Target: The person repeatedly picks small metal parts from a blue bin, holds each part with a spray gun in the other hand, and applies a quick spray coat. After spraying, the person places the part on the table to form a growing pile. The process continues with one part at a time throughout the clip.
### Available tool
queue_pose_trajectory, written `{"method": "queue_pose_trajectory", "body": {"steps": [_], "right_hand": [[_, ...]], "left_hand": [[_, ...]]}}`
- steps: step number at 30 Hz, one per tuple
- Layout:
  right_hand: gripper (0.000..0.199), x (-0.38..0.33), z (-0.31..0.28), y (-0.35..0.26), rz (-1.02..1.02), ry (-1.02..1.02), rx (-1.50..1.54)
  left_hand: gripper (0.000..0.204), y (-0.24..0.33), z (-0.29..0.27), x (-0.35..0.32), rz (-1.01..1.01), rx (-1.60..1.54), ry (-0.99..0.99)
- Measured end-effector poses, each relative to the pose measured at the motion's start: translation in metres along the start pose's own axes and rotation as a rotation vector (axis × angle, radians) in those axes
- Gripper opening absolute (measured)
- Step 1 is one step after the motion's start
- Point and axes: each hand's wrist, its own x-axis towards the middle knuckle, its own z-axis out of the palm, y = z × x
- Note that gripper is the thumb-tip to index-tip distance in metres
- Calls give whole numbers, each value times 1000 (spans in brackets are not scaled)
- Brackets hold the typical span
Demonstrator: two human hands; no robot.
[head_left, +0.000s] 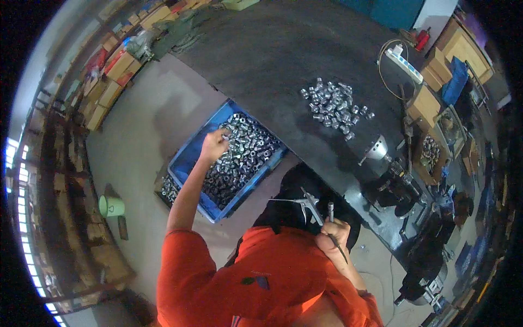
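Beside dark workbench (245, 60), reaches into metal fittings (246, 147) in blue crate (190, 150) with left hand (216, 144), narrow-fingered, cannot tell whether pinching one; grips caliper (314, 210) in curled fingers of right hand (335, 235); farther out, has pile of metal parts (335, 106) on workbench

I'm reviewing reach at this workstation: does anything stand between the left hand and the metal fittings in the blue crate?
Nothing visible does: the left hand is right at the metal fittings, its forearm passing over the rim of the blue crate.
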Motion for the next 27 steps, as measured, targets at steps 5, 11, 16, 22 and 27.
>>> {"method": "queue_pose_trajectory", "body": {"steps": [5,11,16,22,27], "right_hand": [[17,5,5,-1,7,8,-9],[16,6,5,-2,31,-17,-4],[15,3,2,-3,58,-30,-6],[16,-1,3,-3,93,-17,-19],[19,-1,6,-5,100,26,16]], "left_hand": [[36,-79,15,-33,-62,440,-66],[29,-50,47,-28,-110,961,-287],[33,-44,43,-18,-57,982,-342],[44,-53,42,-14,-65,1012,-416],[40,-67,43,-15,-78,1000,-376]]}}
